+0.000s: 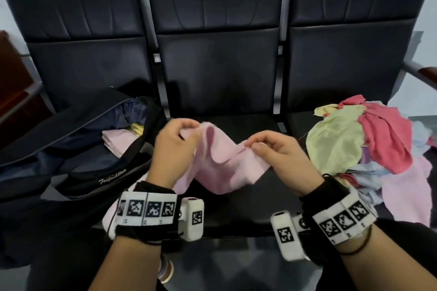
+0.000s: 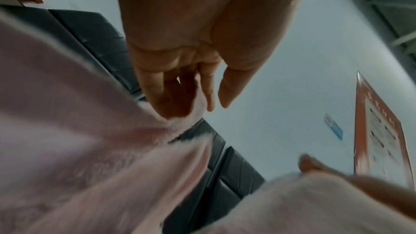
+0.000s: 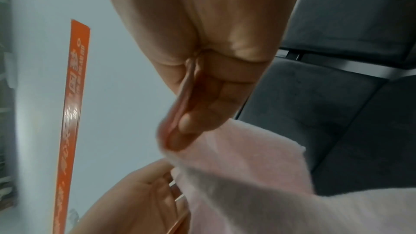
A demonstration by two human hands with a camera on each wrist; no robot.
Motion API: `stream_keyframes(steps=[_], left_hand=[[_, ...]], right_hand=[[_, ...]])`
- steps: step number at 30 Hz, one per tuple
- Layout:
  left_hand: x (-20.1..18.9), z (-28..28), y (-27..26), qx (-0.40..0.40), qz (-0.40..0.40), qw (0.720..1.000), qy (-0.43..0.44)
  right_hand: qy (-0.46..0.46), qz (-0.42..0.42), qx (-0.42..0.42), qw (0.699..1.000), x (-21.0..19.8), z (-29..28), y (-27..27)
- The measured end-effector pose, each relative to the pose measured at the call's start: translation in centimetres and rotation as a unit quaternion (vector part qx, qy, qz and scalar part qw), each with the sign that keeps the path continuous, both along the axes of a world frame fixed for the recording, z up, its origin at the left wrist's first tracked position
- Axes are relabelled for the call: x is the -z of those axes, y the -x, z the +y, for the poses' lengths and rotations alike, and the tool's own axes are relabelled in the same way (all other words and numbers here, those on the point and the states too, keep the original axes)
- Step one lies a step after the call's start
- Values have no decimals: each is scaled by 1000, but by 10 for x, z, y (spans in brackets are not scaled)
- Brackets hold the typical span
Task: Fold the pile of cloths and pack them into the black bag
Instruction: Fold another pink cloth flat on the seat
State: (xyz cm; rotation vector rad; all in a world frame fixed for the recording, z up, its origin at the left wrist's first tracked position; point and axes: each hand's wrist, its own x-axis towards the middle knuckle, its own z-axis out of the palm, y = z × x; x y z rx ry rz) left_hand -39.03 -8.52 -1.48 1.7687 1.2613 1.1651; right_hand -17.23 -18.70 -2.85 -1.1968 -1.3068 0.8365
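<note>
Head view: you hold a pink cloth (image 1: 221, 163) up between both hands over the middle seat (image 1: 220, 78) of a row of three black chairs
Left hand (image 1: 173, 146): your fingers are curled and pinch the cloth's upper left edge; from the left wrist view the thumb and fingers (image 2: 171, 93) close on a fold of pink fabric (image 2: 94, 149)
Right hand (image 1: 279, 156): your thumb and forefinger pinch the cloth's right edge, the other fingers curled in; the right wrist view shows the fingertips (image 3: 186, 122) pressed together on the pink cloth (image 3: 243, 175)
Pink cloth: it sags in a loose fold between your hands, its lower part hanging down toward the seat's front edge
Black bag (image 1: 78, 149): it lies open on the left seat, just beside your left hand, with a folded pink cloth (image 1: 118, 140) and something yellow (image 1: 137, 129) inside
Pile of cloths (image 1: 369, 144): it sits heaped on the right seat, near your right hand, in yellow, red, pale blue and pink
Wall: an orange notice board (image 2: 378, 131) hangs on it
</note>
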Motion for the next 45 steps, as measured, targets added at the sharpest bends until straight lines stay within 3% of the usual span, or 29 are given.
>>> stream_keyframes(steps=[4,7,14,25,33,39,45], left_hand=[[19,-13,-4,61,60,996,2],[25,-20,0,99,68,992,32],[27,-33,2,141,26,989,41],[26,-39,11,216,-11,973,74],[23,-39,17,232,47,969,73],[23,-38,19,219,102,970,11],[23,-34,30,153,100,979,-88]], right_hand=[[119,77,-100,985,11,4,12],[123,25,-141,982,19,5,17],[5,-170,-45,984,28,11,32],[-16,-210,1,978,25,14,46],[-28,-275,9,961,24,13,56],[-11,-317,-34,948,24,12,57],[95,-438,-99,889,50,17,40]])
